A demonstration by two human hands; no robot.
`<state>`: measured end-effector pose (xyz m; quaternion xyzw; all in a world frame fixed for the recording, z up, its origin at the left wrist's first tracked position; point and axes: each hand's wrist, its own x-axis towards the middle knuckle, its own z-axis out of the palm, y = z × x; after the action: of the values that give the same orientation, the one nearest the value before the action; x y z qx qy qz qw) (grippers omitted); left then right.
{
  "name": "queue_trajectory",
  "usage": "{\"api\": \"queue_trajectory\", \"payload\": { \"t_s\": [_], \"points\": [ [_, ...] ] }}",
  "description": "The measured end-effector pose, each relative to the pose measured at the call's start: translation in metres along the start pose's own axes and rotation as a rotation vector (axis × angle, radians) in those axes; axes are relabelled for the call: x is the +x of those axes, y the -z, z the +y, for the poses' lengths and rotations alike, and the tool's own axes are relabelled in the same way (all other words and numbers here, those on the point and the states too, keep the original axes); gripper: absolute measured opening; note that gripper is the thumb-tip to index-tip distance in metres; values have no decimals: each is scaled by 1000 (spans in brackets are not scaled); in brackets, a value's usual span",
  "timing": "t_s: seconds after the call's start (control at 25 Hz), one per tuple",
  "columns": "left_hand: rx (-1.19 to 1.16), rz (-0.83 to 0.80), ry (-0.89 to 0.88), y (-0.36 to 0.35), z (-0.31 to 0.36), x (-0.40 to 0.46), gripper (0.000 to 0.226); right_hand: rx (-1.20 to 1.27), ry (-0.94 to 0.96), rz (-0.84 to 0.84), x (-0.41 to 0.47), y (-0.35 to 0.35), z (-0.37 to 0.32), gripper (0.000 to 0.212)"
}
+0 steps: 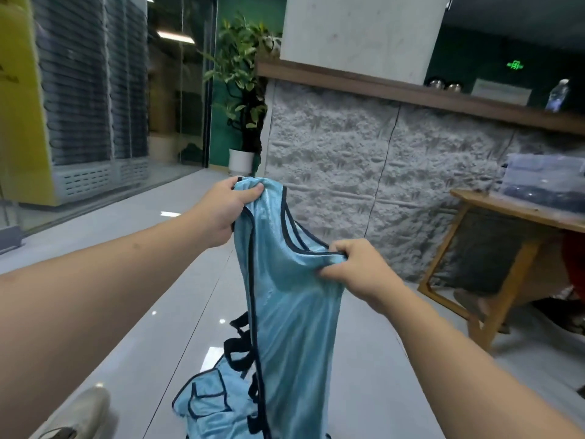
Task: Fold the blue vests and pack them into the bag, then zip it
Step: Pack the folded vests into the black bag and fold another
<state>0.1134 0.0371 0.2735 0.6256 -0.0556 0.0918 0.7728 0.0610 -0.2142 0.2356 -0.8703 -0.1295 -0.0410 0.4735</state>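
Observation:
A light blue mesh vest [291,312] with dark navy trim hangs in the air in front of me. My left hand [224,207] grips one shoulder strap at the top left. My right hand [354,267] grips the other shoulder strap, lower and to the right. The vest's body drops straight down between my arms. More blue vests [209,403] lie in a heap on the floor below it, with dark straps showing. No bag can be made out for certain.
Glossy grey floor tiles [133,327] spread underfoot. A wooden table [512,213] stands at the right with a clear plastic box [544,182] on it. A grey stone-faced counter [364,160] is ahead, a potted plant [243,99] left of it. A shoe [79,413] shows bottom left.

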Motion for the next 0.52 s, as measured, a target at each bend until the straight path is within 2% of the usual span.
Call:
{"api": "queue_trajectory", "payload": {
  "t_s": [0.08,0.2,0.24,0.28,0.36,0.4,0.44,0.52],
  "points": [
    [2,13,25,3,-6,3,18,147,-5,52,5,2,1,30],
    [48,17,52,0,-6,9,21,420,-20,64,9,7,4,25],
    [-26,22,103,-1,-6,8,26,508,-38,55,10,8,2,29],
    [-189,-6,174,1,-9,5,39,597,-57,44,11,9,1,33],
    [-605,-98,298,8,-33,-1,88,770,-90,51,13,9,-5,36],
    [-695,-155,375,9,-50,-7,111,850,-112,79,14,9,-5,36],
    [-648,-231,466,9,-65,-15,126,909,-138,120,18,8,-4,36],
    [-438,-396,589,4,-82,-25,137,972,-204,203,25,10,2,34]
  ]
}}
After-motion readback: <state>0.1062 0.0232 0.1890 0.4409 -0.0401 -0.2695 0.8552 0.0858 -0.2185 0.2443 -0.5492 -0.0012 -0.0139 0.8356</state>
